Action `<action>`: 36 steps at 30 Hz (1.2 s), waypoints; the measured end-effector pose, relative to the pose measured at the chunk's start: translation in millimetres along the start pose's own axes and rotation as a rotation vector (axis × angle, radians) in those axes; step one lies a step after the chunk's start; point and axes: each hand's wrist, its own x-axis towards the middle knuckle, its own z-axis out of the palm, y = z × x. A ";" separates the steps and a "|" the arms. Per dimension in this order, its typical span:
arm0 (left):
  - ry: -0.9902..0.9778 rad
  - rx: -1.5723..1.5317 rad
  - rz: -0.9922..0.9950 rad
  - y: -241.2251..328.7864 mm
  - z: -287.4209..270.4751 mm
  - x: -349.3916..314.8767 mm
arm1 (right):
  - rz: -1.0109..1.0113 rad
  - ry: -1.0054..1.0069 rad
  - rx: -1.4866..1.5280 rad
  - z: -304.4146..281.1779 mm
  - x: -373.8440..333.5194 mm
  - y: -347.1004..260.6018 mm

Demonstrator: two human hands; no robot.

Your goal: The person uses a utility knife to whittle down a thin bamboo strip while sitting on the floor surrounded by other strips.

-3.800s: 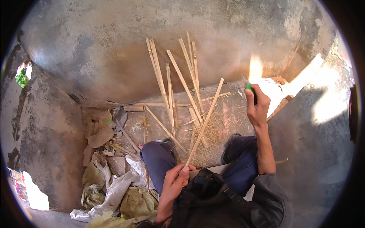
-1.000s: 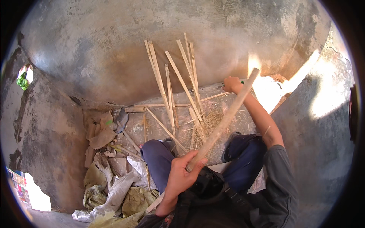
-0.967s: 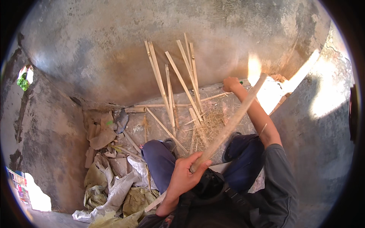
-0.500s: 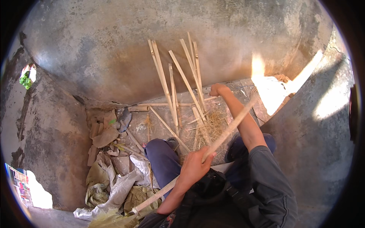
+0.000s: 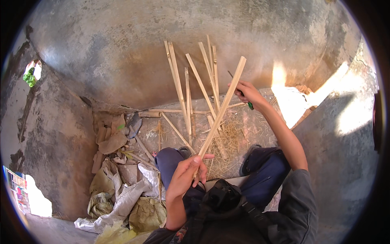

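Hands: left (image 5: 187,175) grips bamboo strip (image 5: 221,112) (now steeper) | right (image 5: 248,91) clutches knife (image 5: 243,95)

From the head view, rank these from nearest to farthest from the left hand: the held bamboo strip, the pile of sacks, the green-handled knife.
1. Held bamboo strip: in the left hand.
2. Pile of sacks: on the floor, to its left.
3. Green-handled knife: up in the right hand.
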 end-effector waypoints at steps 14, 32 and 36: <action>-0.193 -0.066 -0.106 6.1 6.5 11.7 | -0.252 0.055 0.517 74.1 -146.7 -48.5; 0.090 0.082 0.065 -1.5 26.9 6.5 | -0.873 0.293 -0.736 100.5 -169.5 -37.9; 0.212 0.300 0.142 0.3 35.5 2.5 | -0.907 0.298 -0.828 108.5 -172.2 -36.4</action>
